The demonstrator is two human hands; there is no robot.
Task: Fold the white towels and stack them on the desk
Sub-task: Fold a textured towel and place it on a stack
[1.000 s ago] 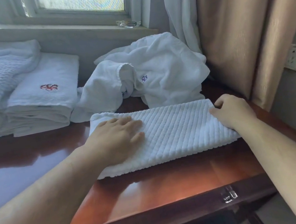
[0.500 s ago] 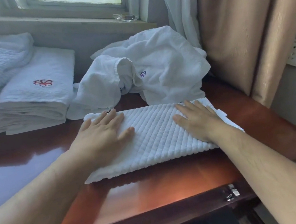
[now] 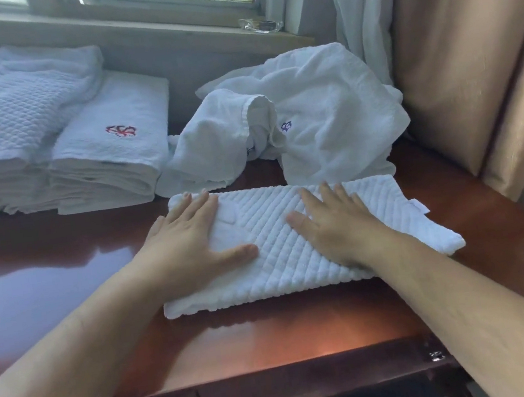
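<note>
The desk [image 3: 50,293], glossy reddish-brown wood, is stretching across the whole lower view and is carrying everything I am working with. At eleven o'clock, against the wall under the window sill [image 3: 166,41], two stacks of folded towels are sitting side by side and touching: the quilted stack [image 3: 0,116] is lying furthest left, and the stack with the red emblem [image 3: 114,151] is sitting just right of it. At one o'clock a heap of unfolded towels [image 3: 326,116] is lying crumpled, showing a small blue emblem, with a beige curtain [image 3: 452,56] hanging just beyond it at two o'clock.

In the middle of the desk, just in front of that heap, the ribbed towel [image 3: 272,263] is lying folded into a long flat strip, running from nine to three o'clock, its right end angling toward the desk's near edge. A small label is sticking out at its right end.

My left hand [image 3: 193,244] is lying flat on the strip's left end, fingers straight and together, thumb spread toward the middle, pressing down and gripping nothing. My right hand [image 3: 334,225] is lying flat just right of the strip's middle, fingers straight and slightly fanned toward twelve o'clock, likewise pressing the cloth without grasping it. The two are resting near each other, apart.

A clear glass object [image 3: 261,25] is sitting on the sill at twelve o'clock.
</note>
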